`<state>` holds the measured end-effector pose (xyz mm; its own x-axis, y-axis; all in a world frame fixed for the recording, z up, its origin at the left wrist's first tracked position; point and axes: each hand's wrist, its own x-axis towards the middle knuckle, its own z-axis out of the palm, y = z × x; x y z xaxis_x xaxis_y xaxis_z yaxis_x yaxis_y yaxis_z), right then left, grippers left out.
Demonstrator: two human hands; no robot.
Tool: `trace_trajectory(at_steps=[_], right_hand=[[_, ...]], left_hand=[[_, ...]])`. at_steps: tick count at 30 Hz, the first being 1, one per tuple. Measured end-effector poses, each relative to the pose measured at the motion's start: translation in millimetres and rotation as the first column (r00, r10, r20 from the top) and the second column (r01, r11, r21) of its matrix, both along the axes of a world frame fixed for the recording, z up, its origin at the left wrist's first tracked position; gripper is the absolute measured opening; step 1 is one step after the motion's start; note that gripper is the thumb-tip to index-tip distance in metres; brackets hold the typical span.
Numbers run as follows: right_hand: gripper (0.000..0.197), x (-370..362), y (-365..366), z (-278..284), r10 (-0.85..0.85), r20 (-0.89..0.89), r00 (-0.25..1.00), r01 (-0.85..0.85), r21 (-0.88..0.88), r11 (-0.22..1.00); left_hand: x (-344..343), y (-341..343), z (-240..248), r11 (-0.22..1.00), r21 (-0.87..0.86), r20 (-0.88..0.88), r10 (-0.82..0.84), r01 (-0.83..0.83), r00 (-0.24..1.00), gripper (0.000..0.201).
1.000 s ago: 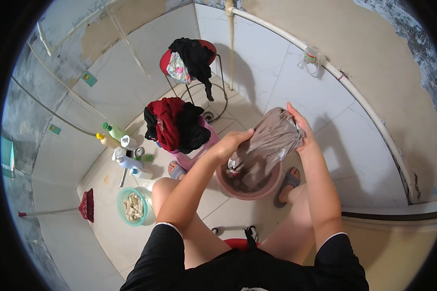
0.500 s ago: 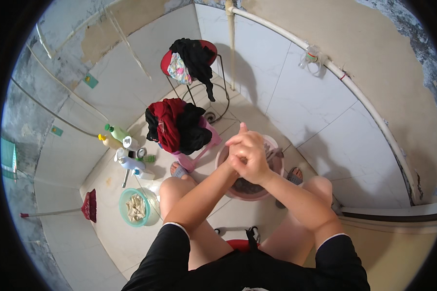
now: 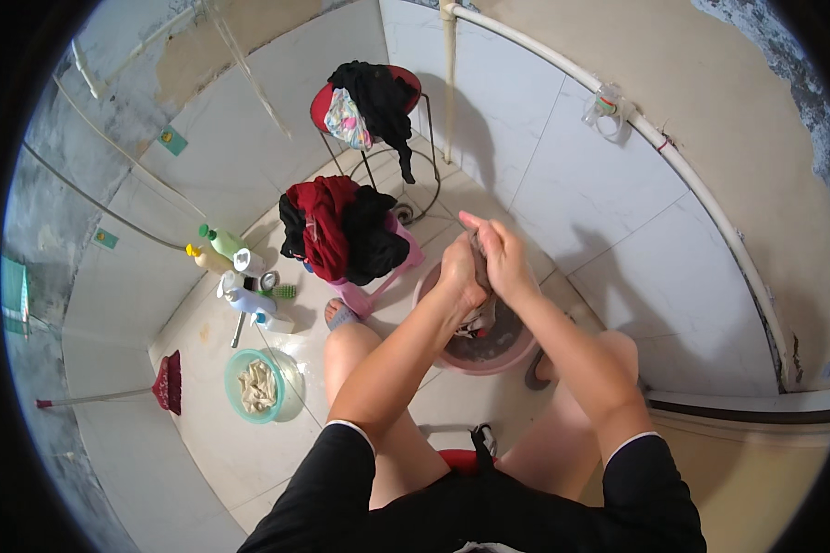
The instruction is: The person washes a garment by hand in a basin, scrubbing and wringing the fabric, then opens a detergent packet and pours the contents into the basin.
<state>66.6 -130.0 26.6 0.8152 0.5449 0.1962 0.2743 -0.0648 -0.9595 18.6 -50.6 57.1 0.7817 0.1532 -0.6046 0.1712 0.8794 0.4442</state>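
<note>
Brown cloth (image 3: 480,264) pressed between left hand (image 3: 461,275) and right hand (image 3: 509,264) above basin (image 3: 489,369), mid-frame; not yet put down. Pile (image 3: 327,230), upper left of centre, untouched.

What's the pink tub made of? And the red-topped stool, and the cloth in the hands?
Pink tub: probably plastic; it looks smooth and evenly coloured.
Red-topped stool: the smooth seat may be plastic; thin, dark, rod-like legs suggest metal.
Grey-brown cloth: soft woven or knitted fabric, as it bunches up; the exact fibre doesn't show.
</note>
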Motion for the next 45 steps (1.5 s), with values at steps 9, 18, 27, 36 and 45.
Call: trace_trajectory(at_steps=[9, 18, 27, 36, 45], right_hand=[[0.041, 20.3, -2.2, -16.1, 0.099, -0.27, 0.958, -0.036, 0.229, 0.973], [0.027, -38.4, 12.7, 14.8, -0.045, 0.33, 0.943, -0.017, 0.181, 0.983], [0.028, -42.1, 12.7, 5.6, 0.009, 0.199, 0.98, -0.035, 0.125, 0.991], [0.056, 34.4, -8.7, -16.6, 0.068, -0.502, 0.862, -0.039, 0.068, 0.997], [0.044, 40.4, -48.3, 17.6, 0.352, -0.402, 0.845, -0.374, 0.027, 0.927]], left_hand=[[-6.4, 9.9, -3.1, 0.977, 0.004, 0.034, -0.213, 0.213, 0.977, 0.037], [-8.2, 17.2, -46.5, 0.969, -0.178, 0.358, -0.101, 0.174, 0.928, 0.042], [-13.0, 11.1, -67.2, 1.0, 0.022, 0.204, -0.001, -0.004, 0.979, 0.041], [-17.0, 12.6, -8.2, 0.891, 0.187, 0.015, -0.423, 0.413, 0.906, 0.05], [-26.5, 49.7, 10.0, 0.74, 0.59, 0.123, -0.478, 0.323, 0.87, 0.029]])
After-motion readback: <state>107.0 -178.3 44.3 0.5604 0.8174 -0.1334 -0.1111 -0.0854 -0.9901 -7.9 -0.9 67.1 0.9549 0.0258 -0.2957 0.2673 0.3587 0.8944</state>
